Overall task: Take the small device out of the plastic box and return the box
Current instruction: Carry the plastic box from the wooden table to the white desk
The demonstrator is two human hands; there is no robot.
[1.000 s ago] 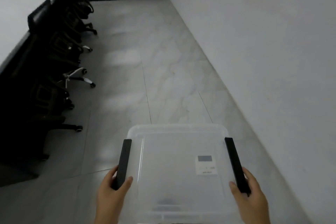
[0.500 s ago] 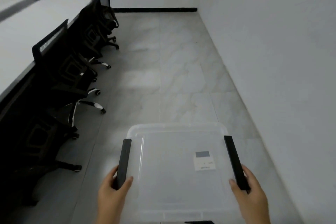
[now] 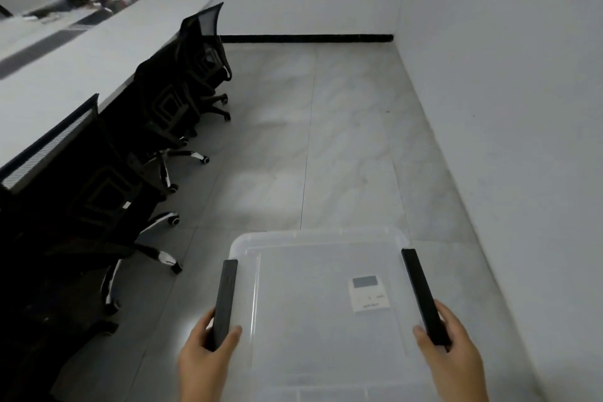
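Box: I saw a clear, lidded rectangular plastic box [image 3: 326, 313], carried above the grey tiled floor [image 3: 342, 147].
Device: a small white device with a grey screen [image 3: 369, 294] lay inside, right of centre.
Left hand [image 3: 207, 361]: fingers closed around the left black clip handle [image 3: 225, 300].
Right hand [image 3: 452, 359]: fingers closed around the right black clip handle [image 3: 422, 295].
Change: more white tabletop [image 3: 75, 65] and black office chairs [image 3: 182, 81] had come into my view; grip unchanged.

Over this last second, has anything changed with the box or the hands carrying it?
The view has swung up and leftward: the desk, far wall and more of the office chairs have come into sight, so the person seems to be turning or walking on. Nothing was let go. The left hand and right hand still grip the black handles of the lidded plastic box, the small device inside.
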